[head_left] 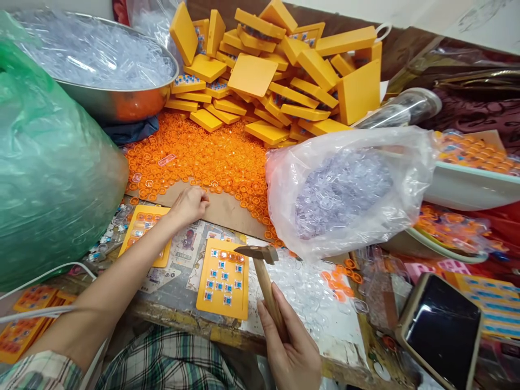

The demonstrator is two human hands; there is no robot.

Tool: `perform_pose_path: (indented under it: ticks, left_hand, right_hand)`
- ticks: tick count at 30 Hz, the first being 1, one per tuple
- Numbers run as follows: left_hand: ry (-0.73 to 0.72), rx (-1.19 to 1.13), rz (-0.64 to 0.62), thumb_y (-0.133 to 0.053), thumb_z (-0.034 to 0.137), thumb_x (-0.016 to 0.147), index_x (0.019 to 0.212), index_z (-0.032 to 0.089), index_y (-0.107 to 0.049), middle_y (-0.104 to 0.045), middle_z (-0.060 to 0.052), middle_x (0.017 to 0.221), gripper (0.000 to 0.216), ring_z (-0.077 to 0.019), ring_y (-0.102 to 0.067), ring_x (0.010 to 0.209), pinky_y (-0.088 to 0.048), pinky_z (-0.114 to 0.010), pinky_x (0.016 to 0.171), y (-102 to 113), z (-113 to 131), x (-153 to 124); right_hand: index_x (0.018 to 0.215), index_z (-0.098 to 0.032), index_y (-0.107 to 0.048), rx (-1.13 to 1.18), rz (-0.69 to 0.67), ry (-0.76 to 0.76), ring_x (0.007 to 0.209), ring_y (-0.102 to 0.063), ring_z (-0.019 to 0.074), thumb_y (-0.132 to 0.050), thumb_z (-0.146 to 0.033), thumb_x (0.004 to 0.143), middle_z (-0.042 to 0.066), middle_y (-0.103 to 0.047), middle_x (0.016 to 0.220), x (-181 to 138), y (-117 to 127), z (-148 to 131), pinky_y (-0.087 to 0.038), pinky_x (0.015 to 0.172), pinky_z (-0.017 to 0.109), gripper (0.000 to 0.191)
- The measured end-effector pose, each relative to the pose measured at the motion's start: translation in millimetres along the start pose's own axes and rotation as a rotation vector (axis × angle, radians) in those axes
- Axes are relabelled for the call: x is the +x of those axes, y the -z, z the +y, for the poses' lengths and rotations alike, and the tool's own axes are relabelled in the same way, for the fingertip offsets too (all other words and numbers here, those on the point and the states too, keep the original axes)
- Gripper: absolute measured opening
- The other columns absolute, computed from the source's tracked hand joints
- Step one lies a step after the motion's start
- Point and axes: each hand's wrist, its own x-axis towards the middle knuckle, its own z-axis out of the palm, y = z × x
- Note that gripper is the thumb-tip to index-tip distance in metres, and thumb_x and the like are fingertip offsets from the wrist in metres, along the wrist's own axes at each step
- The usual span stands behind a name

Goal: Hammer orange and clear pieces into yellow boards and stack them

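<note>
hammer [264,273]: head just above yellow tray [223,284], right edge
right hand [290,346]: wrapped round handle
left hand [190,205]: curled, fingertips among orange caps [203,157]

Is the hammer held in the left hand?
No, the right hand grips the hammer; the left hand is at the orange caps.

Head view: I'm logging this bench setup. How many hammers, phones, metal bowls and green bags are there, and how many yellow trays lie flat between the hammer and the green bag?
hammer: 1, in the right hand
phone: 1
metal bowl: 1
green bag: 1
flat yellow trays: 2
Total: 6
</note>
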Motion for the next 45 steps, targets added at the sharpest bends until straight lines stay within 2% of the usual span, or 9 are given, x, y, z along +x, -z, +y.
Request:
perform_pose_path:
  ticks: [3,7,14,18,27,32,38,42,45]
  left_hand:
    - [0.021,-0.027,-0.054,-0.056,0.018,0.080,0.079,0.017,-0.073,-0.073,-0.004,0.077,0.017,-0.0184,-0.066,0.074,-0.050,-0.025,0.069,1.9,3.2,2.0]
    - [0.052,-0.016,-0.063,-0.053,0.017,0.081,0.082,0.017,-0.073,-0.073,-0.006,0.078,0.021,-0.0212,-0.067,0.077,-0.050,-0.028,0.073,6.5,7.3,3.4]
    - [-0.045,-0.051,-0.050,-0.054,0.019,0.085,0.108,0.016,-0.070,-0.071,-0.010,0.104,0.028,-0.0235,-0.066,0.098,-0.050,-0.032,0.088,3.3,16.9,-6.3]
    - [-0.103,-0.059,-0.082,-0.055,0.009,0.081,0.093,0.013,-0.073,-0.070,-0.012,0.100,0.022,-0.0260,-0.066,0.096,-0.051,-0.036,0.087,-5.0,28.1,-13.1]
    - [-0.315,-0.269,-0.087,-0.049,0.010,0.086,0.123,0.019,-0.050,-0.066,-0.006,0.097,0.038,-0.0210,-0.064,0.093,-0.053,-0.037,0.085,-7.5,34.3,-97.0]
    - [-0.381,-0.283,0.023,-0.046,0.012,0.090,0.132,0.018,-0.042,-0.064,-0.011,0.107,0.042,-0.0231,-0.061,0.100,-0.052,-0.040,0.090,-27.1,24.9,-114.3]
    - [-0.345,-0.363,0.054,-0.049,0.012,0.089,0.135,0.019,-0.039,-0.064,-0.010,0.105,0.048,-0.0222,-0.062,0.100,-0.052,-0.040,0.092,-35.5,17.7,-112.4]
    - [-0.305,-0.416,0.063,-0.049,0.012,0.088,0.135,0.020,-0.040,-0.065,-0.008,0.103,0.049,-0.0209,-0.064,0.099,-0.052,-0.039,0.092,-39.9,17.0,-115.5]
    - [-0.267,-0.445,0.051,-0.052,0.015,0.087,0.139,0.021,-0.037,-0.068,-0.007,0.102,0.054,-0.0200,-0.065,0.099,-0.053,-0.038,0.092,-37.2,16.3,-116.9]
  right_hand:
    - [0.130,-0.025,-0.060,0.006,-0.008,-0.034,0.104,-0.070,0.0231,-0.065,-0.016,0.086,0.005,-0.067,0.125,-3.2,0.4,1.3,-0.058,0.090,0.035,0.046]
    - [0.130,-0.026,-0.060,-0.010,-0.016,-0.043,0.104,-0.070,0.0229,-0.065,-0.017,0.086,0.004,-0.068,0.125,-4.0,2.5,1.1,-0.058,0.092,0.035,0.046]
    - [0.129,-0.022,-0.061,-0.021,0.003,-0.059,0.103,-0.070,0.0247,-0.065,-0.019,0.086,0.007,-0.069,0.123,-3.1,2.1,1.8,-0.058,0.091,0.037,0.044]
    - [0.131,-0.023,-0.060,-0.019,-0.005,-0.030,0.104,-0.070,0.0239,-0.065,-0.017,0.086,0.006,-0.069,0.123,-3.1,-0.8,1.1,-0.058,0.092,0.037,0.045]
    - [0.140,-0.030,-0.048,-0.006,-0.090,0.170,0.099,-0.068,0.0164,-0.058,-0.004,0.087,0.004,-0.068,0.117,0.8,0.4,-3.6,-0.057,0.085,0.026,0.060]
    - [0.144,-0.029,-0.044,-0.090,-0.219,0.198,0.091,-0.068,0.0147,-0.052,-0.005,0.091,0.005,-0.068,0.106,9.3,-3.7,-13.3,-0.056,0.076,0.023,0.059]
    - [0.145,-0.031,-0.041,-0.132,-0.208,0.255,0.091,-0.068,0.0145,-0.050,-0.002,0.090,0.006,-0.067,0.105,11.2,-0.9,-24.2,-0.056,0.075,0.023,0.063]
    - [0.144,-0.030,-0.043,-0.226,-0.274,0.225,0.072,-0.068,0.0124,-0.046,-0.005,0.092,0.004,-0.069,0.093,7.5,-2.7,-21.7,-0.055,0.060,0.019,0.058]
    - [0.143,-0.029,-0.045,-0.170,-0.267,0.160,0.079,-0.070,0.0129,-0.048,-0.009,0.093,0.004,-0.070,0.099,7.3,-4.6,-18.7,-0.057,0.067,0.020,0.053]
